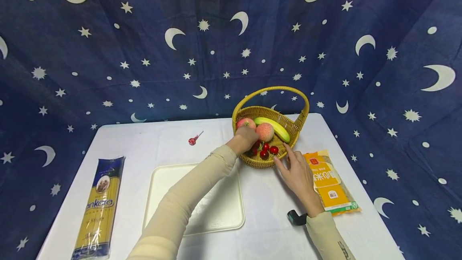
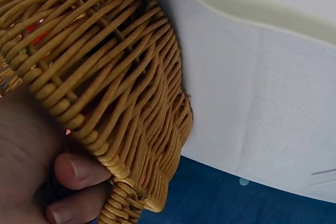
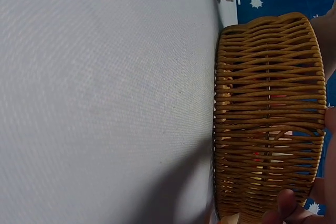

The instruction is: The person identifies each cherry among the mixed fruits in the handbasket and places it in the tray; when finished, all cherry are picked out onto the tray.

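A wicker basket [image 1: 260, 163] with a tall arched handle stands on the white table. In it lie a red apple [image 1: 246, 122], a round peach-like fruit [image 1: 265, 132], a banana [image 1: 274, 126] and several dark red cherries [image 1: 264, 154]. My left hand [image 1: 247, 137] reaches over the basket's left rim beside the apple. Two of its fingers [image 2: 81, 170] curl by the rim near the handle's base; the basket wall hides the thumb side, so I cannot tell what it holds. My right hand [image 1: 298, 173] touches the front right rim, with thumb and index finger spread and fingertips [image 3: 287, 203] against the outer wall.
A cream tray [image 1: 231, 224] lies left of the basket, under the left forearm. Behind it is a red-wrapped lollipop [image 1: 193, 140]. A spaghetti pack [image 1: 97, 208] lies far left. An orange grain bag [image 1: 330, 183] lies right of the right hand. A star-patterned curtain [image 1: 202, 51] hangs behind.
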A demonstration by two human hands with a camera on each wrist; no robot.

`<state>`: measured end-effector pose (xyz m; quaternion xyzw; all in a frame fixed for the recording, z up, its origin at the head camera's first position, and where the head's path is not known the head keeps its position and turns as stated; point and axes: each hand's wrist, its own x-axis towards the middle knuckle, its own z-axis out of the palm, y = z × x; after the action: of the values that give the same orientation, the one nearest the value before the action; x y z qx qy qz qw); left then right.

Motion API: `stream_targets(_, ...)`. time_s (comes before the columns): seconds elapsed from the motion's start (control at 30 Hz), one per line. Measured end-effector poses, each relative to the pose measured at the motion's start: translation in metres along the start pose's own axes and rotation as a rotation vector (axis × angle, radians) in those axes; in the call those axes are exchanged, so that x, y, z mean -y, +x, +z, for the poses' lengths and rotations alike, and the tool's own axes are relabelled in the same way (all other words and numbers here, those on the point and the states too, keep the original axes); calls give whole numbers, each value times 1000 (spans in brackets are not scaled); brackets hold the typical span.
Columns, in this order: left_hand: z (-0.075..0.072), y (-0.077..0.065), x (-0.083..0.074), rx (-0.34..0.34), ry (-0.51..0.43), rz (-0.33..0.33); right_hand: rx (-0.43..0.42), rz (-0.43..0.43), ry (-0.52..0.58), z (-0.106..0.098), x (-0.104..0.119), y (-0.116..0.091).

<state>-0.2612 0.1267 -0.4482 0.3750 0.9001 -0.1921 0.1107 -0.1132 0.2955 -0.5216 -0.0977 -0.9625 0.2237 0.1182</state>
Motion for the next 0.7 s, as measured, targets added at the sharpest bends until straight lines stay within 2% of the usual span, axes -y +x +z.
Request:
stream_targets(0.4, -8, -10, 5, -43, -26, 13, 7, 8, 7, 0, 3, 0)
stream_targets(0.57, -15, -19, 11, -106, -96, 43, 11, 11, 7, 1, 2, -1)
stream_targets(0.7, -18, -28, 16, -183, -114, 80, 7, 13, 19, 1, 2, -2)
